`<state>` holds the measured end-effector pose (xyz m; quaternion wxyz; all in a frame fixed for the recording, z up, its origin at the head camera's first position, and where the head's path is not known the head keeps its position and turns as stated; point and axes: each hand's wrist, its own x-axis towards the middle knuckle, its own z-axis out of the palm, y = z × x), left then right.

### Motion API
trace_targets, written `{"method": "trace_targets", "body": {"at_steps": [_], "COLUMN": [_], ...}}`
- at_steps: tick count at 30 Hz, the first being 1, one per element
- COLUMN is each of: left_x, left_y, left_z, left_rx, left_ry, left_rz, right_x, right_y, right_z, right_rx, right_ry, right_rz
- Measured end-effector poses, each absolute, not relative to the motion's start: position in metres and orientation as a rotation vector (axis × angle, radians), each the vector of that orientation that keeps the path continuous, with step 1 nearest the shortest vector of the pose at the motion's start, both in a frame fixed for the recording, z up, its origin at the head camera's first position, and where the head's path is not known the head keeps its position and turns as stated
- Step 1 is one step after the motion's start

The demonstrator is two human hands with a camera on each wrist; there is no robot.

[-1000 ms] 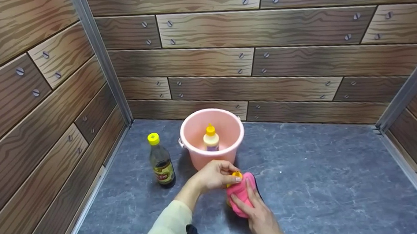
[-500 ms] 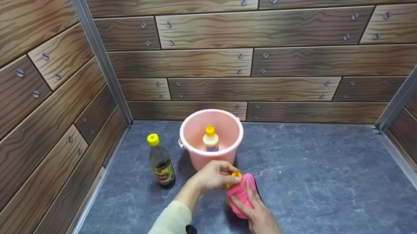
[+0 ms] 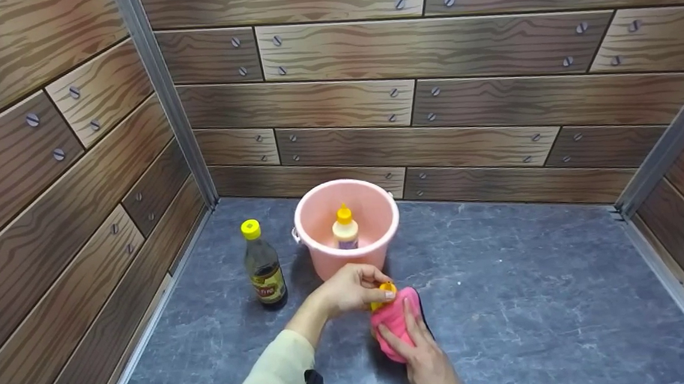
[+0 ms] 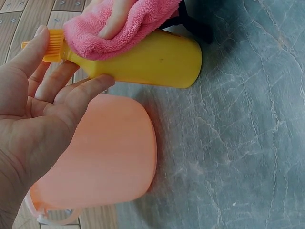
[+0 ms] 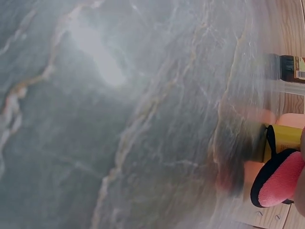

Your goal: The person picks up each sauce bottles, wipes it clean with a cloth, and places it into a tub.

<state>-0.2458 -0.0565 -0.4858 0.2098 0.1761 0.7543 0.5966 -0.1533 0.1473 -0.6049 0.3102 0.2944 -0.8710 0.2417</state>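
My left hand (image 3: 352, 287) pinches the orange cap (image 4: 55, 45) of a yellow squeeze bottle (image 4: 162, 62), with its other fingers spread along the bottle's side. Over the bottle's shoulder and side lies a pink fluffy cloth (image 3: 398, 329) with a black edge and a black loop. My right hand (image 3: 429, 363) grips this cloth against the bottle, two fingers stretched across it. Most of the bottle is hidden by the cloth in the head view. Whether its base touches the floor I cannot tell. In the right wrist view the cloth and bottle show at the right edge.
Just behind the hands stands a pink bucket (image 3: 330, 265) holding a white bottle (image 3: 345, 233) with an orange nozzle. To its left is a dark sauce bottle (image 3: 267, 281) with a yellow cap. Wood-patterned walls (image 3: 338, 141) enclose the grey marbled floor (image 3: 541, 286).
The pink cloth and my right hand have slid slightly down along the yellow bottle. My left hand stays at the orange cap.
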Motion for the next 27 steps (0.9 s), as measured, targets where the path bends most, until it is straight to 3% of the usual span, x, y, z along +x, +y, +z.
{"method": "trace_targets", "body": {"at_steps": [27], "left_x": [-0.246], "left_y": [-0.055], "left_z": [-0.488], "left_rx": [0.491], "left_ry": [2.086], "left_rz": [1.671], "right_x": [-0.155], "right_y": [0.147], "right_z": [-0.62], "right_rx": [0.768], "right_ry": [-2.223], "right_rz": [0.58]}}
